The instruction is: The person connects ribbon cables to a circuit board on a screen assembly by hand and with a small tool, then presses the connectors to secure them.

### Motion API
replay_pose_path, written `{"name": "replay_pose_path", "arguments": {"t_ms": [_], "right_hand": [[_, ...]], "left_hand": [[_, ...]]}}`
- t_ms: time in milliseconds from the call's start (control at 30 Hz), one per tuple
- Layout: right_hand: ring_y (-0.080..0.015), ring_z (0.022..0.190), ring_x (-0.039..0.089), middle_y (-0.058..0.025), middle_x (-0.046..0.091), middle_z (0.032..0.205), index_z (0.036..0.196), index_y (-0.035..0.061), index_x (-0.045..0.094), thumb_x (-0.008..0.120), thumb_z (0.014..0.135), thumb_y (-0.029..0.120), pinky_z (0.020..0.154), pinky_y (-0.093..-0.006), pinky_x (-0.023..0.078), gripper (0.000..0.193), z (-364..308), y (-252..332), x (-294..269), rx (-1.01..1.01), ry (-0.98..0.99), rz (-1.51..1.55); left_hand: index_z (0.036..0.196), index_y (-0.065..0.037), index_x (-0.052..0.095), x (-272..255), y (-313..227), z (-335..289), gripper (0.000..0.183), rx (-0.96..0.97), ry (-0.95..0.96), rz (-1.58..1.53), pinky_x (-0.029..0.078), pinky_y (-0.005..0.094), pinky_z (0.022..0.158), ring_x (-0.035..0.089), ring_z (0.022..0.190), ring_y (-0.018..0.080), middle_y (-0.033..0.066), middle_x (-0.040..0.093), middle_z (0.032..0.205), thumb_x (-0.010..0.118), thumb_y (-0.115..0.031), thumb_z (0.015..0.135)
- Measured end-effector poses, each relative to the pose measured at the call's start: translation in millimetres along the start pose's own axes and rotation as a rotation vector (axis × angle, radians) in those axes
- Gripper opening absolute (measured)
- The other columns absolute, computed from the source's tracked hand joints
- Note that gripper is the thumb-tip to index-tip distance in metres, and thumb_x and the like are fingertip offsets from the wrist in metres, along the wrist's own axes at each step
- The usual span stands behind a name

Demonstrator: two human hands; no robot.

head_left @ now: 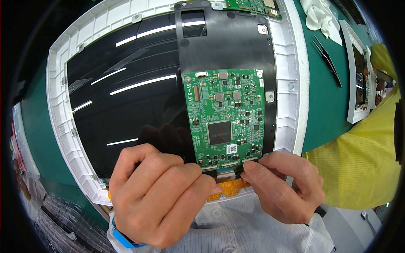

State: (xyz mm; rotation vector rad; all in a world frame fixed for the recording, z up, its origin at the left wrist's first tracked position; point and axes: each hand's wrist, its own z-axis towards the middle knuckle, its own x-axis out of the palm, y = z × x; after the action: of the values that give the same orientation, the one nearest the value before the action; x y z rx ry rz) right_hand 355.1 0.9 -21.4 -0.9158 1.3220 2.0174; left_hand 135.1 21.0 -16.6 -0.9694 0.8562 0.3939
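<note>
A green circuit board [249,109] with a large black chip is mounted on a black plate [228,50] on the back of a display panel [126,97]. An orange flex strip [231,188] runs along the panel's near edge, with short flat cables [226,175] between it and the board's connectors. My left hand [160,194] is closed, knuckles up, at the strip's left part; its fingertips are hidden. Thumb and fingers of my right hand [287,185] pinch at the board's lower right connector, by a flat flex cable mostly covered by them.
A white frame [291,84] surrounds the panel on a green mat [320,114]. Black tweezers [328,61] and a white cloth [322,19] lie at the right. Beyond them stands another white-framed unit [353,114], beside a person in a yellow garment [358,168]. A smaller green board [253,6] sits at the far edge.
</note>
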Motion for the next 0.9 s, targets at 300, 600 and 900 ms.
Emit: {"name": "replay_pose_path", "arguments": {"t_ms": [300,600,900], "right_hand": [[-0.0144,0.061,0.063,-0.0097,0.069,0.088,0.099,0.0011,0.08,0.086,0.062,0.0,0.05,-0.0248,0.047,0.038,-1,-3,3,0.009,0.001,-0.004],[-0.0146,0.061,0.063,-0.0096,0.069,0.087,0.099,0.0013,0.08,0.086,0.062,0.0,0.05,-0.0249,0.047,0.037,-8,4,2,0.014,0.006,-0.008],[-0.0148,0.061,0.063,-0.0095,0.069,0.087,0.098,0.0015,0.08,0.087,0.062,-0.001,0.05,-0.025,0.048,0.037,-9,8,4,0.022,0.008,-0.016]], "left_hand": [[0.075,-0.01,0.073,2,2,0,0.028,0.017,-0.016,0.012,0.048,0.0371,0.063,0.06,0.066,0.0192,0.0016,0.064,0.07,0.086,-0.032,0.065],[0.076,-0.009,0.073,0,-6,8,0.027,-0.025,-0.01,0.052,0.048,0.0378,0.063,0.06,0.066,0.0196,0.0021,0.063,0.071,0.087,-0.029,0.063],[0.077,-0.008,0.072,-1,-5,9,0.026,-0.029,0.013,0.039,0.047,0.038,0.062,0.06,0.066,0.0207,0.0031,0.063,0.07,0.086,-0.028,0.067]]}}
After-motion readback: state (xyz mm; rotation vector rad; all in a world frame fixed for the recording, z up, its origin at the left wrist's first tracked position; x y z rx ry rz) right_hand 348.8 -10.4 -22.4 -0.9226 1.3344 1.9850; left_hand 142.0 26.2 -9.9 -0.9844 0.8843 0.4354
